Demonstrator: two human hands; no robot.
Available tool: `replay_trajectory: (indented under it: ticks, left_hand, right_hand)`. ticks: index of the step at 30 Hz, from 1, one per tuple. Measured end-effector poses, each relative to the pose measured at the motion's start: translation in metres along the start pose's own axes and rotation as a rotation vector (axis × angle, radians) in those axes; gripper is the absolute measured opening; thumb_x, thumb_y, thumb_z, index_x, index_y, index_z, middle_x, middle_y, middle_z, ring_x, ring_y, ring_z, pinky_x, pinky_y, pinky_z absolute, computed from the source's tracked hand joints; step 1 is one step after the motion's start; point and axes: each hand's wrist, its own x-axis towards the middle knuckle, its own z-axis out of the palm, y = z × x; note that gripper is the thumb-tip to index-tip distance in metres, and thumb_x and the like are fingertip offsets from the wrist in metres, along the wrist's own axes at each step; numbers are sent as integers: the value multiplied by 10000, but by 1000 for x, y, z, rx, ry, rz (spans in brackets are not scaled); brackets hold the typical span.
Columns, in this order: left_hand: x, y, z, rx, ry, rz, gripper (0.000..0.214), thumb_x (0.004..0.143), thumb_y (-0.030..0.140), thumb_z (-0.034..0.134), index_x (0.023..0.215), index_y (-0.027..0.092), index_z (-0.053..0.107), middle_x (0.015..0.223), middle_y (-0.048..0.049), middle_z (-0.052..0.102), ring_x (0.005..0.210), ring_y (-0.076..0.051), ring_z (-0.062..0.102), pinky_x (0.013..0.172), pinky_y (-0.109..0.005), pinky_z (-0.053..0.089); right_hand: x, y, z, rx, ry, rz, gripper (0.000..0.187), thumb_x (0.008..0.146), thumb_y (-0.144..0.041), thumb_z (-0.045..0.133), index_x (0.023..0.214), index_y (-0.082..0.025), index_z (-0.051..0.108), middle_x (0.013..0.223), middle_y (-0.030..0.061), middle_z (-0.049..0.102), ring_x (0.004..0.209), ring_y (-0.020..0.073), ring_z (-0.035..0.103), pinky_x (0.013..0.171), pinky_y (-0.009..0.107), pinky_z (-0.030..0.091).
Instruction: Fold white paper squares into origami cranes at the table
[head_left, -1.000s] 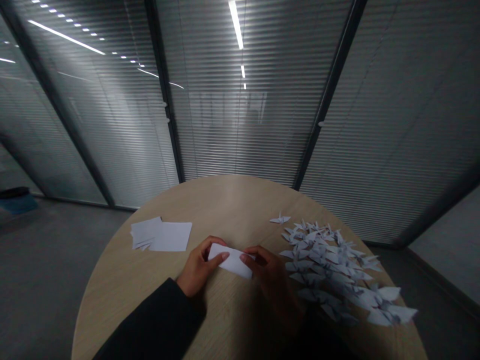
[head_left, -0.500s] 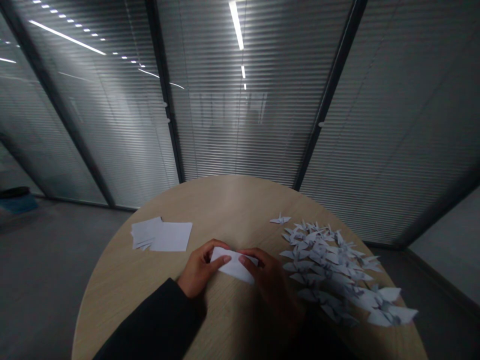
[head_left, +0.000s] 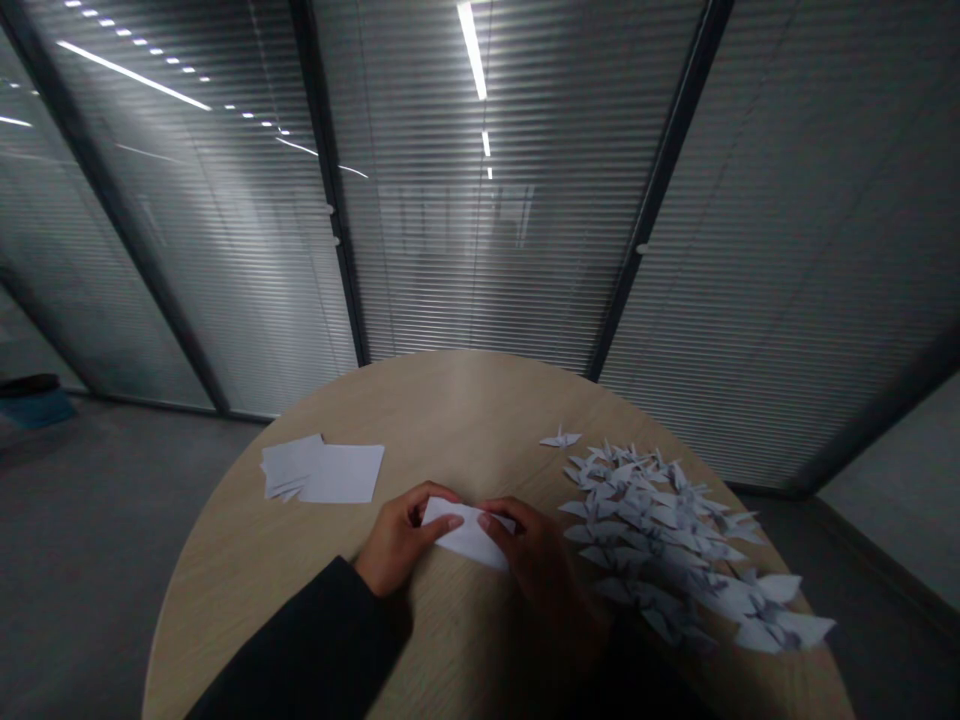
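A folded white sheet of paper [head_left: 471,536] lies on the round wooden table [head_left: 465,420] just in front of me. My left hand [head_left: 397,540] pinches its left end, thumb and fingers closed on the paper. At the paper's right end, the fingers of my right hand [head_left: 536,565] press on it. Both hands rest low on the table. A dark sleeve covers my left forearm.
A small stack of flat white sheets [head_left: 324,470] lies at the left of the table. A heap of several folded paper cranes [head_left: 660,530] spreads over the right side, one crane [head_left: 560,438] apart at the back. Glass walls with blinds stand behind.
My fingers have crept slightly closer together along the paper, and the sheet looks a little more folded. Nothing else has moved.
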Motion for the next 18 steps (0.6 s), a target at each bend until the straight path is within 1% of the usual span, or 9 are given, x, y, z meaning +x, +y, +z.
replay_trajectory:
  ticks: [5,9,10,11,14,16,18]
  left_hand:
    - [-3,3,1,124,-59,50,186,725,314,731,841,169,732,735,-29,672,659,-170,539,620,-282,379]
    - [-4,5,2,151,-81,66,163,747,301,728,864,188,730,790,-36,698,712,-189,577,658,-295,407]
    - [-4,5,2,124,-81,63,208,734,290,743,914,190,720,797,-29,689,724,-188,579,665,-294,414]
    - [-3,4,3,84,-86,53,302,711,277,765,993,191,699,793,-19,673,724,-184,576,662,-291,419]
    - [-3,3,4,-45,-113,-15,716,626,238,832,1274,193,533,757,27,609,658,-151,543,596,-262,414]
    - [-2,3,4,-91,-121,-79,882,596,234,856,1366,196,426,703,60,573,583,-121,506,532,-231,383]
    - [-2,3,4,-130,-115,-134,957,576,249,876,1395,183,385,621,89,541,528,-105,487,494,-211,357]
  right_hand:
    - [-2,-2,1,-31,-39,-9,180,805,-346,577,795,-241,723,815,15,751,782,203,670,707,278,453]
    - [-4,-4,0,-31,-55,-16,162,817,-330,586,764,-253,719,791,5,751,745,197,667,681,278,440]
    - [-4,-4,0,-29,-50,-16,167,821,-335,584,763,-251,716,790,5,751,751,198,669,686,280,441]
    - [-4,-4,0,-24,-37,-17,172,822,-339,582,757,-247,712,790,7,751,756,198,671,693,281,444]
    - [-4,-3,1,21,10,-19,186,819,-359,580,762,-231,703,809,18,754,773,197,676,717,282,460]
    - [-4,-4,1,46,35,-10,210,818,-389,576,787,-225,704,826,27,754,790,204,679,732,289,467]
    - [-4,-4,1,59,58,9,231,810,-412,575,805,-223,706,833,35,754,805,215,680,737,299,470]
